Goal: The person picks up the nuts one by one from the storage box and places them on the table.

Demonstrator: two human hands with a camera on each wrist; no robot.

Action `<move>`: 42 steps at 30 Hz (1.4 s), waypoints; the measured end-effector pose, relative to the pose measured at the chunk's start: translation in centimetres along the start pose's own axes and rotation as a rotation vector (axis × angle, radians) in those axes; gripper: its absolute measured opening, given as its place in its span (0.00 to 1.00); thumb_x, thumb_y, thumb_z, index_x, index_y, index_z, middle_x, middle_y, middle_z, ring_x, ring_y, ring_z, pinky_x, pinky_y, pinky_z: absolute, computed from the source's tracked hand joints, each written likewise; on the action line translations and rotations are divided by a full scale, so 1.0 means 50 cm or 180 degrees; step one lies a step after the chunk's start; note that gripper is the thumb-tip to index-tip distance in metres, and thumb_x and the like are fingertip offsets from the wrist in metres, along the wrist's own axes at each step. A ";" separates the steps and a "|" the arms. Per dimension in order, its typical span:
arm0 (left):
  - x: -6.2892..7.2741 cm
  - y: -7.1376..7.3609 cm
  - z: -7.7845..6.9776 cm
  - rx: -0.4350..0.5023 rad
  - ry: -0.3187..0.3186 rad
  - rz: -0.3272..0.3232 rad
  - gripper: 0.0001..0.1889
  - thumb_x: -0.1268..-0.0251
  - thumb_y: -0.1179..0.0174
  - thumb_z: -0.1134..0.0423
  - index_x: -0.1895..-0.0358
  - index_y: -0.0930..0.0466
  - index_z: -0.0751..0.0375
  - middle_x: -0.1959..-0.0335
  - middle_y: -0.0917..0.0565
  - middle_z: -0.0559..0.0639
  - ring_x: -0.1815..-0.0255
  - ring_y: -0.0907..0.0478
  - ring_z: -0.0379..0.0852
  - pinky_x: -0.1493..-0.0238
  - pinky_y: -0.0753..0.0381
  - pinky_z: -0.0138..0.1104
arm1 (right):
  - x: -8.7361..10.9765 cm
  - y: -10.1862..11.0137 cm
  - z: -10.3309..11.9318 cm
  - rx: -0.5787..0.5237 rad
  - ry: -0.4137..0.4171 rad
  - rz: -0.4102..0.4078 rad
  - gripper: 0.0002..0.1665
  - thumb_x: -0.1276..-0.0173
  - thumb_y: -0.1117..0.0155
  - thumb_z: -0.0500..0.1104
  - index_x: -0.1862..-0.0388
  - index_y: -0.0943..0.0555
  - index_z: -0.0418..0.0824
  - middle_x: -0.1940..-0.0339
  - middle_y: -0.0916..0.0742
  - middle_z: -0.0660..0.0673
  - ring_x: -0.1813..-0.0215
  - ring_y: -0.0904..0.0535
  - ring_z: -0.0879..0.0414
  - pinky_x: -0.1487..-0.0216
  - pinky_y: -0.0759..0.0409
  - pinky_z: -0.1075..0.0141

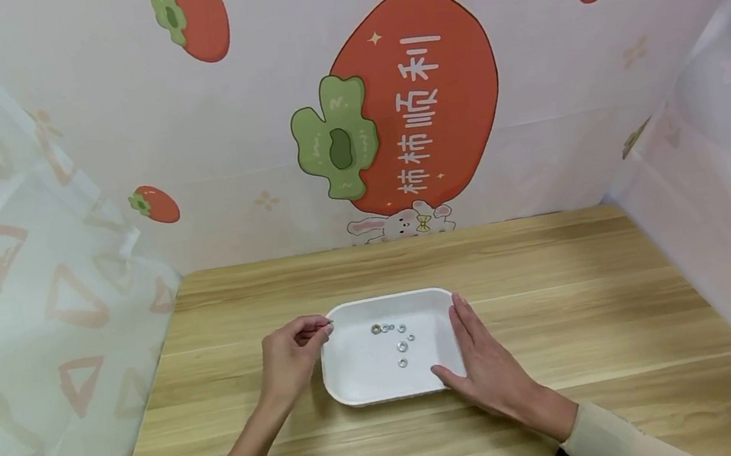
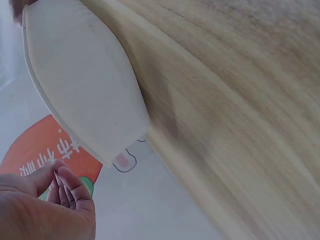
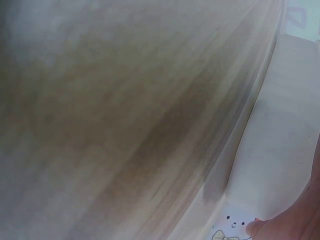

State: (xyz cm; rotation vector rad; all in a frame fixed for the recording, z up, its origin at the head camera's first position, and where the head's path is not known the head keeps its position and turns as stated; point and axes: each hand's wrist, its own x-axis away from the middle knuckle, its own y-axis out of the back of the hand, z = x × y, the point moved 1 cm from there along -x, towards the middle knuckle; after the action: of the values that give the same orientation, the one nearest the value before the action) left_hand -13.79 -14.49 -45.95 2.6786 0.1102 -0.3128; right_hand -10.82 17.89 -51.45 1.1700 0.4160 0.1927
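In the head view a white rectangular tray (image 1: 366, 380) holds several small metal nuts (image 1: 402, 347) scattered near its middle. At the tray's far left corner my left hand (image 1: 290, 354) pinches a small dark metal piece (image 1: 330, 322) between thumb and fingertips; its exact kind is too small to tell. The left wrist view shows the same hand (image 2: 55, 200) with thumb and forefinger together beside the tray's outer wall (image 2: 85, 75). My right hand (image 1: 490, 366) lies along the tray's right side, fingers straight, the thumb over the near right corner.
The tray stands on a wood-grain table (image 1: 557, 294). Behind the table hangs a white backdrop (image 1: 266, 117) printed with persimmons and a rabbit. Pale sheets (image 1: 21, 370) close in the left and right sides.
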 end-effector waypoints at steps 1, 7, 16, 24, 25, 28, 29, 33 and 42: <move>0.000 0.004 0.002 0.0053 0.0034 -0.0015 0.03 0.34 0.28 0.72 0.60 0.10 0.66 0.67 0.09 0.57 0.65 0.12 0.57 0.64 0.15 0.26 | 0.000 0.001 0.000 -0.0009 0.0005 -0.0002 0.63 0.28 0.35 0.66 0.17 0.49 0.22 0.12 0.48 0.30 0.12 0.51 0.39 0.20 0.38 0.48; 0.003 0.035 0.016 0.0159 0.0283 -0.0107 0.05 0.31 0.28 0.68 0.56 0.09 0.66 0.62 0.08 0.59 0.63 0.10 0.53 0.63 0.14 0.27 | 0.000 0.001 -0.002 -0.0013 0.0006 -0.0013 0.63 0.27 0.35 0.66 0.17 0.50 0.23 0.12 0.49 0.31 0.13 0.50 0.38 0.20 0.37 0.48; 0.004 0.083 0.037 0.0179 0.0439 -0.0335 0.06 0.30 0.30 0.70 0.55 0.10 0.68 0.60 0.09 0.65 0.67 0.13 0.34 0.63 0.14 0.25 | 0.003 -0.004 -0.002 -0.0026 -0.0007 -0.0023 0.63 0.27 0.36 0.67 0.16 0.50 0.24 0.11 0.50 0.32 0.12 0.51 0.39 0.20 0.39 0.49; 0.003 0.128 0.050 0.0055 0.0577 -0.0485 0.09 0.27 0.31 0.65 0.53 0.10 0.68 0.60 0.09 0.64 0.67 0.14 0.33 0.63 0.15 0.24 | 0.004 0.000 -0.001 -0.0031 -0.0052 0.0005 0.63 0.27 0.36 0.67 0.16 0.50 0.25 0.11 0.50 0.34 0.12 0.52 0.42 0.20 0.47 0.57; 0.003 0.133 0.051 0.0036 0.0595 -0.0501 0.09 0.27 0.31 0.64 0.53 0.10 0.68 0.61 0.09 0.63 0.67 0.14 0.33 0.63 0.15 0.24 | 0.004 0.001 0.000 -0.0035 -0.0050 0.0007 0.63 0.27 0.36 0.67 0.16 0.50 0.25 0.11 0.51 0.34 0.12 0.52 0.42 0.19 0.46 0.56; 0.002 0.150 0.055 0.0012 0.0641 -0.0551 0.10 0.27 0.30 0.63 0.52 0.10 0.67 0.62 0.08 0.61 0.67 0.14 0.32 0.63 0.16 0.23 | 0.004 0.000 -0.001 -0.0008 -0.0033 -0.0001 0.63 0.27 0.36 0.67 0.16 0.50 0.24 0.11 0.50 0.33 0.12 0.52 0.41 0.20 0.42 0.52; 0.001 0.154 0.056 0.0014 0.0651 -0.0574 0.10 0.28 0.30 0.63 0.52 0.10 0.67 0.62 0.08 0.60 0.68 0.14 0.32 0.63 0.16 0.23 | 0.004 0.000 -0.001 -0.0007 -0.0029 -0.0005 0.63 0.27 0.36 0.67 0.16 0.50 0.24 0.11 0.50 0.33 0.12 0.52 0.41 0.20 0.41 0.50; -0.002 0.173 0.060 0.0007 0.0660 -0.0662 0.11 0.28 0.30 0.63 0.51 0.10 0.67 0.63 0.08 0.57 0.68 0.14 0.31 0.63 0.16 0.23 | 0.004 0.001 -0.001 -0.0013 -0.0021 0.0001 0.64 0.27 0.36 0.67 0.16 0.50 0.24 0.11 0.50 0.32 0.12 0.52 0.41 0.20 0.40 0.50; -0.004 0.218 0.083 -0.0145 0.0647 -0.0815 0.12 0.27 0.31 0.62 0.50 0.11 0.69 0.67 0.08 0.46 0.69 0.15 0.28 0.65 0.17 0.21 | 0.004 0.000 0.000 0.0006 0.0008 -0.0023 0.63 0.27 0.36 0.67 0.17 0.49 0.23 0.12 0.49 0.31 0.12 0.51 0.40 0.19 0.40 0.52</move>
State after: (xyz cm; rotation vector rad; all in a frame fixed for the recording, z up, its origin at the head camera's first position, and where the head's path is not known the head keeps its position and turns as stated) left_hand -13.43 -26.09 -45.02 2.6454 0.5185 -0.1125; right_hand -10.63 17.98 -51.49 1.1701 0.4225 0.1876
